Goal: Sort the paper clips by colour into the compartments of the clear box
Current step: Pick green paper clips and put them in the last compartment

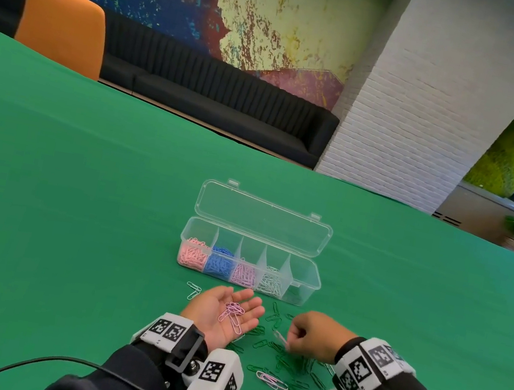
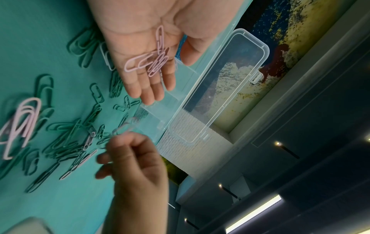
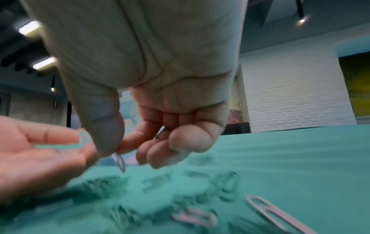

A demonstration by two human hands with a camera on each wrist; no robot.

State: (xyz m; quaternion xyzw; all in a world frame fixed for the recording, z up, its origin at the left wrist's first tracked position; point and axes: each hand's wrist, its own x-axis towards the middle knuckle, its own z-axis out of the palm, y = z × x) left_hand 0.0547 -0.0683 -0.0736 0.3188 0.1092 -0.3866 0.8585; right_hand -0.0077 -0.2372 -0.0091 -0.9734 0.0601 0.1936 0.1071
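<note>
A: Nearest first. What lies closest on the green table [image 1: 76,197]?

B: At 6 o'clock of the scene, a small bunch of pink clips [image 1: 271,380] on the cloth, touching the near edge of a loose scatter of dark green clips [image 1: 291,361]. The scatter spreads between the two wrists.

A: Hands?

B: Left hand [image 1: 224,313], at about 7 o'clock from the box, palm up, fingers straight and relaxed. A few lilac-pink clips [image 1: 233,313] rest loose on the palm; nothing curled round them. The left wrist view confirms it [image 2: 154,61].

A: And the right?

B: Right hand [image 1: 315,335], at 5 o'clock from the box, just above the green scatter. Thumb and forefinger pinch a single pale pink clip [image 1: 281,339], the other fingers curled in. In the right wrist view the clip [image 3: 119,161] hangs down from the pinch, blurred.

A: Anything left of the open palm?

B: Two pale mint clips [image 1: 193,290] on the cloth at 9 o'clock of the left hand, apart from the rest.

A: Then the box.

B: Clear box [image 1: 303,292] just beyond both hands, lid open and tipped back at 12 o'clock. Five compartments, left to right: salmon pink, blue, lilac-pink, pale mint-white; the fifth I cannot read.

A: Beyond?

B: Orange chair [image 1: 62,26] at 10 o'clock, dark sofa [image 1: 217,102] along a painted wall, white brick pillar [image 1: 436,106] at 1 o'clock.
</note>
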